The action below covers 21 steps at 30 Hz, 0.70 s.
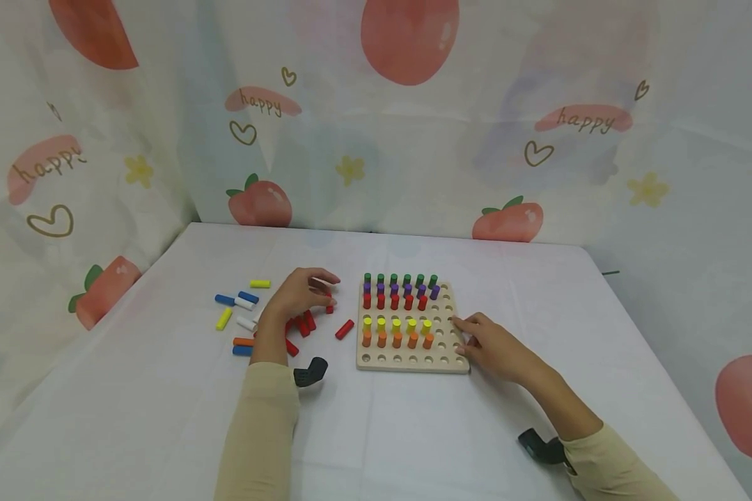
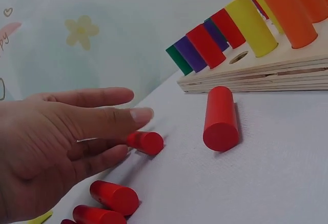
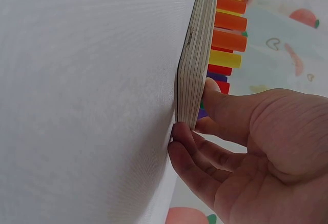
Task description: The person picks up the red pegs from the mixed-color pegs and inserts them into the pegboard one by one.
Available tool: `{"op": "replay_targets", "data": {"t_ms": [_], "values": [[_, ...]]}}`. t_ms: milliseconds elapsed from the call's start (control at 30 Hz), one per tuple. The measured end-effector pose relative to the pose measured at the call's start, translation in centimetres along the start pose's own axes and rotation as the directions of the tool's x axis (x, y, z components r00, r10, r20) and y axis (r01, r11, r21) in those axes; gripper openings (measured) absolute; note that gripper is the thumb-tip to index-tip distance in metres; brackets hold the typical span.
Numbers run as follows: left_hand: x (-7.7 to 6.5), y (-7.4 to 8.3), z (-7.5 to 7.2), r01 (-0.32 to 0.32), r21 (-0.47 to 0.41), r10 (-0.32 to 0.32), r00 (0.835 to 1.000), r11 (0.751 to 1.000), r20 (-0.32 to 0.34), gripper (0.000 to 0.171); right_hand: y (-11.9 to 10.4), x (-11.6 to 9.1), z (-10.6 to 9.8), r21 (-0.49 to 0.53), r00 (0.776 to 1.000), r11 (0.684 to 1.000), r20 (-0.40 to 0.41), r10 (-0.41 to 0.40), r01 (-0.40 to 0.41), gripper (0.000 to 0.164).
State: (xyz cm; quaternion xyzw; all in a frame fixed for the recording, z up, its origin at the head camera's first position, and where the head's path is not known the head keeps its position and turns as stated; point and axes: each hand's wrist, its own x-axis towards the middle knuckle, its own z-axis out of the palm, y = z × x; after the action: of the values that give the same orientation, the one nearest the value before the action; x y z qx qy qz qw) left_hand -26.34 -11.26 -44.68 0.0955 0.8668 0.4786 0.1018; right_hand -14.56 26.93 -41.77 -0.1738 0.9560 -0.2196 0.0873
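Observation:
A wooden pegboard [image 1: 411,361] lies flat on the table, with rows of green, purple, red, yellow and orange pegs standing in it. My right hand [image 1: 491,348] grips its right edge, the thumb over the top and the other fingers at the side near the corner [image 3: 188,124]. Left of the board, my left hand [image 1: 303,291] hovers with fingers spread apart, right by a red peg [image 2: 152,143]; nothing shows pinched between thumb and index finger. Another red peg [image 1: 345,330] lies alone between this hand and the board. More red pegs [image 1: 303,325] lie beneath the left wrist.
Loose blue pegs [image 1: 224,300], white pegs [image 1: 246,323], yellow pegs [image 1: 223,319] and an orange peg [image 1: 243,342] are scattered on the left part of the white-covered table [image 1: 376,431]. A printed cloth [image 1: 413,160] hangs behind and at the sides.

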Motion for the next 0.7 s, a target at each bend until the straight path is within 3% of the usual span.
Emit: {"op": "replay_targets", "data": {"t_ms": [233,500,700], "values": [[0.07,-0.1,-0.02,0.047,0.05,-0.043,0.997,0.998,-0.071,0.034,-0.01,0.0,0.01,-0.001,1.0,1.0,0.001,-0.002,0.002,0.057],[0.22,-0.29,0.1,0.081,0.097,-0.08,0.997,0.992,-0.016,0.037,-0.02,0.05,0.05,-0.007,1.0,1.0,-0.001,-0.001,0.001,0.058],[0.35,-0.29,0.29,0.114,0.122,-0.114,0.993,0.986,-0.013,0.033,-0.07,-0.03,-0.01,-0.004,1.0,1.0,-0.002,-0.006,0.006,0.057]]}}
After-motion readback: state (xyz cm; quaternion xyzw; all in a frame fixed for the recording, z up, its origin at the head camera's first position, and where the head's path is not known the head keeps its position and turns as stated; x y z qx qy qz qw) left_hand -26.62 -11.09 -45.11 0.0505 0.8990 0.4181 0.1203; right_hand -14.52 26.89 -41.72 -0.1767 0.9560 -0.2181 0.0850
